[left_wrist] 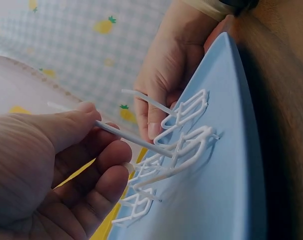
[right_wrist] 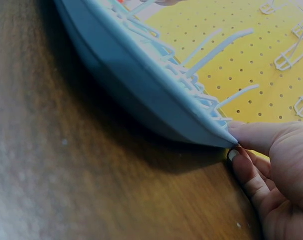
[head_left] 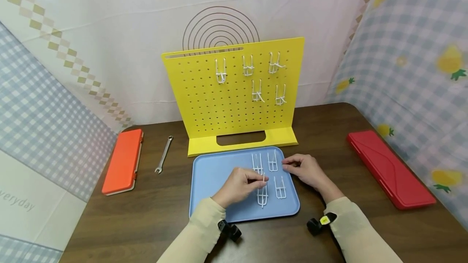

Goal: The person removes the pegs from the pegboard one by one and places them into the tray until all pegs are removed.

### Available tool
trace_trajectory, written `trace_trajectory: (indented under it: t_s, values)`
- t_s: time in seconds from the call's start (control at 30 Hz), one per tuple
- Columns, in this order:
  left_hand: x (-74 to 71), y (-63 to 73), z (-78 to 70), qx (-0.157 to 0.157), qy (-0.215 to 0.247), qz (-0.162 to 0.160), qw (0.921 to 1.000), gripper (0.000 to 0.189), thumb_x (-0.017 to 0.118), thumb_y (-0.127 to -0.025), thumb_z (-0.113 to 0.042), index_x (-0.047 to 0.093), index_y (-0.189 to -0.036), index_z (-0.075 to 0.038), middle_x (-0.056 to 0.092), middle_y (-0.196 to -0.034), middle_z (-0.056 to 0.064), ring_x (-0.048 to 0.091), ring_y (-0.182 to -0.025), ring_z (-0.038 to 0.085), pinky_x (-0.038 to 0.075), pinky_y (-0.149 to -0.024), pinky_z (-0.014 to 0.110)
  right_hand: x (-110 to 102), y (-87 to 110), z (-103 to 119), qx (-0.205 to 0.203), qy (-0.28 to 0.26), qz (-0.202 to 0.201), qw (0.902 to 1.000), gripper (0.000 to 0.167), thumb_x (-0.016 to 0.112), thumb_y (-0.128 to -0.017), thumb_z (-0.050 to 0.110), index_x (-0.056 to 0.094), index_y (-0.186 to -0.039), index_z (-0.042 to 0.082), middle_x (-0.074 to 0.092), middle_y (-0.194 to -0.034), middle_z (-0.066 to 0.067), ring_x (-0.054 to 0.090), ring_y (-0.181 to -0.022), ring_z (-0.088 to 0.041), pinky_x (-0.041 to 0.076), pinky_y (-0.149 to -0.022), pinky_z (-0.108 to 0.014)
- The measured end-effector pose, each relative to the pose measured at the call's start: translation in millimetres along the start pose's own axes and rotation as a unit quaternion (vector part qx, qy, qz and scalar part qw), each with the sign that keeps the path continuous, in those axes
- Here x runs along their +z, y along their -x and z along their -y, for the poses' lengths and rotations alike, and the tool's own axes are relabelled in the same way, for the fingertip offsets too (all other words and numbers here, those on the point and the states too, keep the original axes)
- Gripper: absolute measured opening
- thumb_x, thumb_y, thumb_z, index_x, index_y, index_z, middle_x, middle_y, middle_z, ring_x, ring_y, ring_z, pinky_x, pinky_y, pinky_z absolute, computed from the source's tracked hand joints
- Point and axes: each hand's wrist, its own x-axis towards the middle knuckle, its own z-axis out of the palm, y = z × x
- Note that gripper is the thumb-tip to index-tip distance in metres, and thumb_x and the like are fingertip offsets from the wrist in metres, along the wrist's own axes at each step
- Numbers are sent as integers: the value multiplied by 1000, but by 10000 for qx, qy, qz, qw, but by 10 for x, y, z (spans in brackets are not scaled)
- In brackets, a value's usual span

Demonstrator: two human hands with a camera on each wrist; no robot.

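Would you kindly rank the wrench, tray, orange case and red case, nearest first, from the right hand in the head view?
1. Tray, held by the right hand.
2. Red case, to the right.
3. Wrench, left of the tray.
4. Orange case, far left.

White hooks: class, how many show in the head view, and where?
9. Five hooks hang on the pegboard: three above, two below. Four are on the tray: two farther, two nearer, the left one pinched by the left hand, which could hide others.
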Motion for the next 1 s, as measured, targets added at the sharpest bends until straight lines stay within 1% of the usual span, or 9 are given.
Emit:
trace_trajectory:
  t_s: [0.1, 0.27, 0.67, 1.0]
  values:
    - [9, 0, 26, 9, -22, -13, 10000, 14, 73, -86, -12, 77, -97, -4, 74, -92, 0, 65, -83, 0, 53, -67, 19, -1, -6, 8, 19, -13, 20, 10000, 23, 75, -85, 26, 75, -104, 13, 70, -99, -2, 61, -86, -17, 50, -76, -34]
    - [21, -3, 62, -30, -103, 35, 9999, 12, 75, -85, -11, 78, -94, -5, 74, -89, -2, 64, -81, -1, 52, -68, 18, -6, -11, 15, 69, -9, 54, 10000, 23, 75, -86, 26, 74, -105, 13, 70, -100, -2, 61, -86, -16, 50, -76, -34]
    - [30, -6, 56, -51, -92, 58, 9999, 11, 74, -85, -10, 78, -94, -4, 74, -90, -1, 65, -81, -1, 53, -68, 18, -11, -1, 33, 73, 1, 49, 10000, 23, 75, -85, 25, 74, -105, 13, 70, -100, -2, 62, -87, -16, 50, -75, -34]
    - [49, -4, 80, -65, -91, 47, 9999, 11, 75, -84, -11, 78, -93, -6, 74, -89, -3, 63, -79, -1, 52, -65, 18, -3, 7, 27, 132, -14, 82, 9999, 23, 75, -86, 26, 74, -106, 14, 70, -101, -2, 61, -88, -17, 51, -76, -34]
